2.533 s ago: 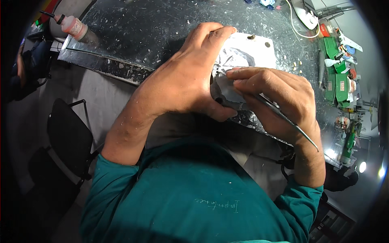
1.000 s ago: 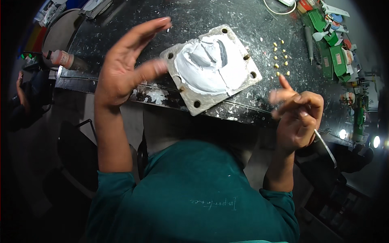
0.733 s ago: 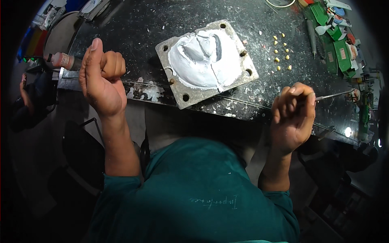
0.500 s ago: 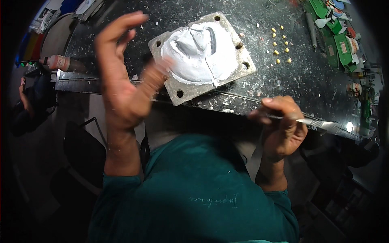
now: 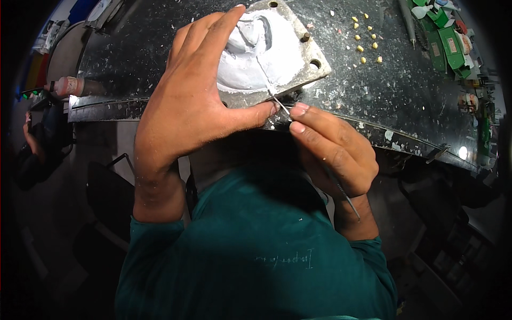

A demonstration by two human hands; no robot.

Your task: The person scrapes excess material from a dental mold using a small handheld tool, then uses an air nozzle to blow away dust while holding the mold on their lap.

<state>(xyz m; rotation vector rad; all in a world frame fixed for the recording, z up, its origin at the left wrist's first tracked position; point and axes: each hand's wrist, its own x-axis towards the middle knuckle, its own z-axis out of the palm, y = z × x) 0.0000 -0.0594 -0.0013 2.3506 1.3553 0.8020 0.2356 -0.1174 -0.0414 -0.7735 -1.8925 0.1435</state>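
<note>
A square metal flask plate (image 5: 319, 73) with corner holes and a post is filled with white plaster (image 5: 284, 50), which has a dark-lined recess. My left hand (image 5: 189, 90) is wrapped round the plate's left side and near edge, fingers along the top, thumb below the plaster. My right hand (image 5: 333, 146) holds a slim metal hand tool (image 5: 340, 186) between thumb and fingers. The tool's thin tip reaches the plaster's near edge, right of my left thumb. Several small yellow tooth-shaped pieces (image 5: 364, 60) lie on the dark worktop beside the plate.
The chipped worktop (image 5: 122, 58) has a pink bottle (image 5: 74, 86) at its left edge. Green boxes (image 5: 442, 50), a grey handpiece (image 5: 410, 29) and dental models stand along the right. A black chair (image 5: 106, 197) is below left. Another person (image 5: 34, 144) sits at the far left.
My left hand has come from raised and moving beside the plate to gripping it. My right hand has moved left with the tool, turning its tip onto the plaster. The plate sits higher in view.
</note>
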